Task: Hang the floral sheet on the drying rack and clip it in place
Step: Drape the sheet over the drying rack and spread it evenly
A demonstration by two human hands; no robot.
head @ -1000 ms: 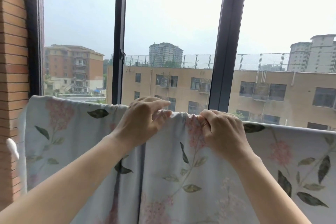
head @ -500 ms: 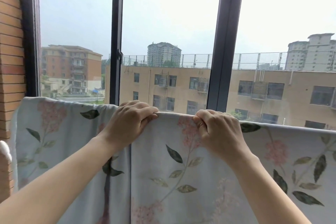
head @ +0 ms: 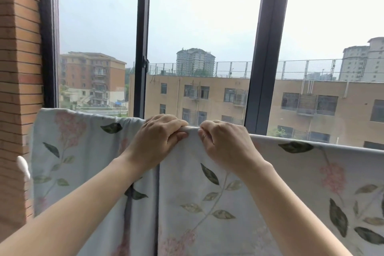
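I see a pale blue floral sheet (head: 291, 183) printed with pink blossoms and dark green leaves. Beside it stands an orange-red brick wall (head: 18, 68); the window frame (head: 268, 58) is black.

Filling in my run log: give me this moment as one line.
phase: hanging | left hand: pinches floral sheet top fold | right hand: pinches fold beside it | clipped: not at this spot

A brick wall (head: 18, 68) filled the left edge. A dark window frame (head: 268, 48) crossed the pale sky. Beyond the glass, a tan building (head: 212, 97) spanned mid-frame, with a brown apartment block (head: 91, 77) at left and a grey tower (head: 194, 61) behind.
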